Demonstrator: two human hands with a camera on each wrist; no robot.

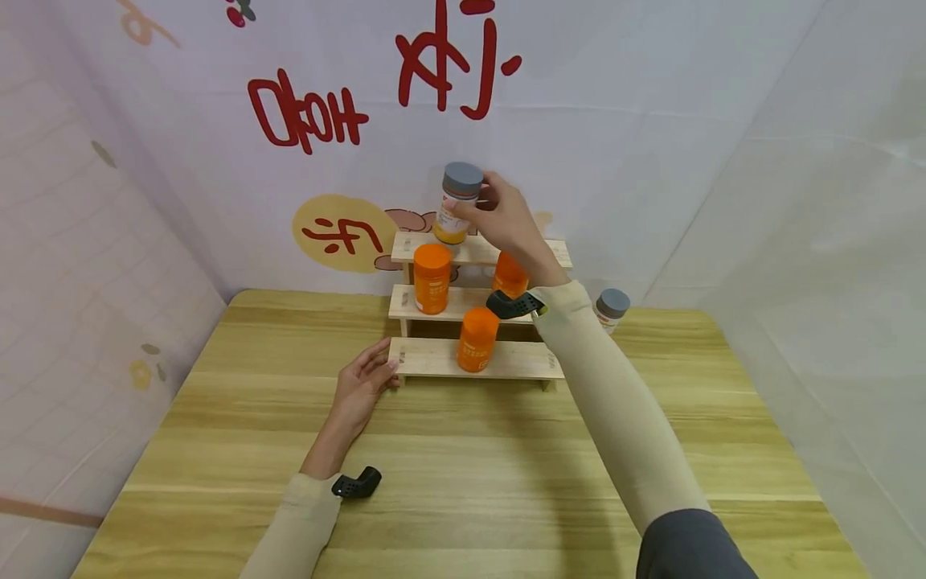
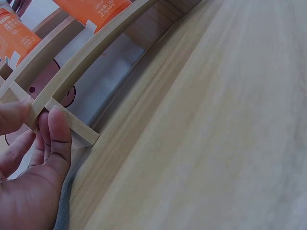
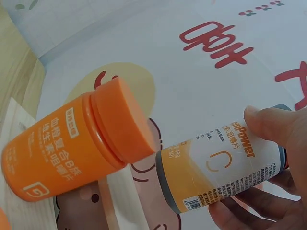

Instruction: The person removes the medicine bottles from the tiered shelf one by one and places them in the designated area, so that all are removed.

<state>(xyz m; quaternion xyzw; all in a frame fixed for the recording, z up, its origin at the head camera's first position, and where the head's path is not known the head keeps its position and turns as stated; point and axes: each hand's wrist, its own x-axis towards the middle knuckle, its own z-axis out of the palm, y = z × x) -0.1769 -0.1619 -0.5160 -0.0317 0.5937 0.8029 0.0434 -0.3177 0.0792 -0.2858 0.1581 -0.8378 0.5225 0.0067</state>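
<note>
"Listing item one from my remote station: one grey-capped bottle (image 3: 220,160), cylindrical and smooth, its label white and yellow with orange lettering, a curved line motif and a barcode near the base. Location?"

"I place it over the top tier of the stand (image 1: 430,358), near the left end, roughly upright, cap up. Whether its base touches the wood, I cannot tell."

"State of the hands?"

"Right hand (image 1: 506,213): grasping that bottle, thumb on one side, fingers on the other. Left hand (image 1: 360,384): pinching the left end of the lowest tier between thumb and fingers."

"Materials, by my screen: stand, one, pale wood, three flat stepped tiers. Worktop (image 1: 448,482), one, yellow-brown, streaked grain. Backdrop (image 1: 615,161), white, sheet-like, creased, red lettering."

"My container count is five. Grey-capped, two: the held one, plus a second bottle (image 1: 612,307) right of the stand, partly hidden by the cream sleeve (image 1: 615,410). Orange, three, cylindrical, orange lids, white lettering: left orange bottle (image 1: 432,279) and right orange bottle (image 1: 510,275) on the middle tier, lower orange bottle (image 1: 477,339) on the lowest."
</note>
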